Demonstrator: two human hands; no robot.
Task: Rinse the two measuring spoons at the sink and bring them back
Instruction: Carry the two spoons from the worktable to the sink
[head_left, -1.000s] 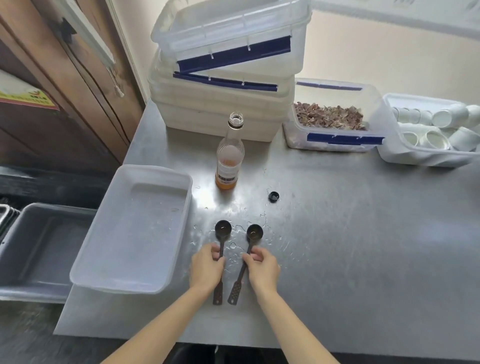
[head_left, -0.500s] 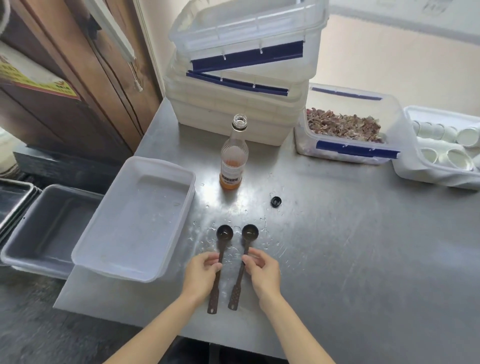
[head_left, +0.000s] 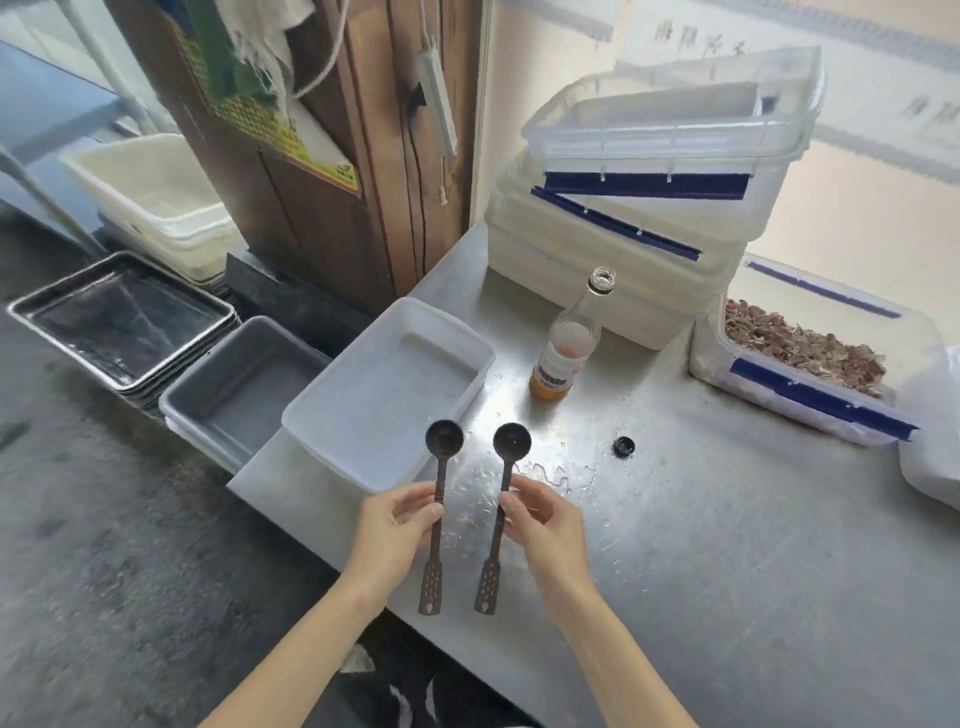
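Stainless steel, wet with scattered droplets, forms the tabletop (head_left: 727, 545) from which a person has just lifted two dark measuring spoons. The left hand (head_left: 395, 525) pinches the stem of the left measuring spoon (head_left: 439, 514) between thumb and curled fingers (head_left: 415, 499); the right hand (head_left: 545, 525) pinches the right measuring spoon (head_left: 503, 514) the same way, its thumb and fingertips closed on the stem. Both spoons are held clear of the steel, bowls pointing away from the person and perforated handle ends hanging nearest the body.

A second ago the spoons lay flat on the wet patch with the hands gripping their handles. Now they are in the air near the tabletop's front left corner, and the view has swung left to take in the floor, a grey tub (head_left: 244, 389) and stacked metal trays (head_left: 124, 317) below. That suggests the pickup is done and the carry to the sink is starting; no sink is visible, and the rinse has yet to happen.

Left behind on the tabletop are a white plastic tray (head_left: 384, 395), an uncapped glass bottle (head_left: 569, 348) holding a little orange liquid, its black cap (head_left: 623, 446), stacked lidded bins (head_left: 649, 223) and a clear bin of brownish scraps (head_left: 800, 358).
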